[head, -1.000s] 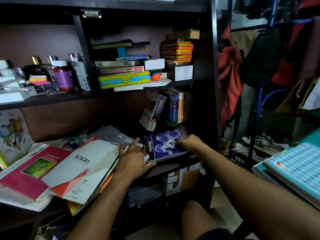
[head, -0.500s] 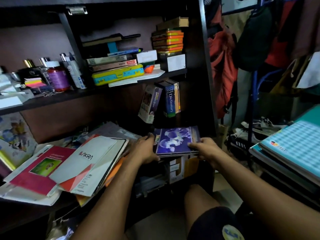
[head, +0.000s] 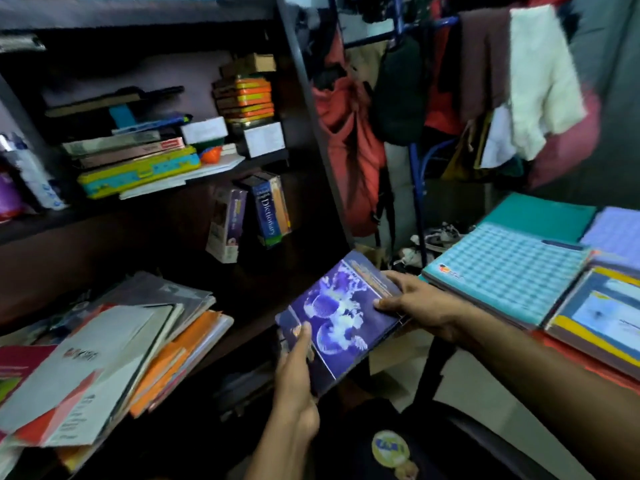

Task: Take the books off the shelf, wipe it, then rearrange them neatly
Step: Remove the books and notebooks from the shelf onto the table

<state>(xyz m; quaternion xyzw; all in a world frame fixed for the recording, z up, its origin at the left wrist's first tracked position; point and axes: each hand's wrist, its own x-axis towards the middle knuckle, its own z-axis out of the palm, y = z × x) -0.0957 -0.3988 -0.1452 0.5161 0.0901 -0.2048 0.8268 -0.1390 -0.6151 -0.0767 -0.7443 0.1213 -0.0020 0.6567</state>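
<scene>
Left pile of folders [head: 104, 358] motion-blurred, lettering unreadable, bottles [head: 31, 181] cut off at left edge

A book [head: 341, 318] sits between the left hand [head: 296, 386] and right hand [head: 420, 306], in front of the shelf [head: 242, 164] — a dictionary [head: 268, 211] behind, loose folders [head: 114, 355] left, notebooks [head: 509, 271] right.

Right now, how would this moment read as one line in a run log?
step: removing books | left hand: grips purple book | right hand: grips same book | book: off shelf, in air | wiping: not started
</scene>
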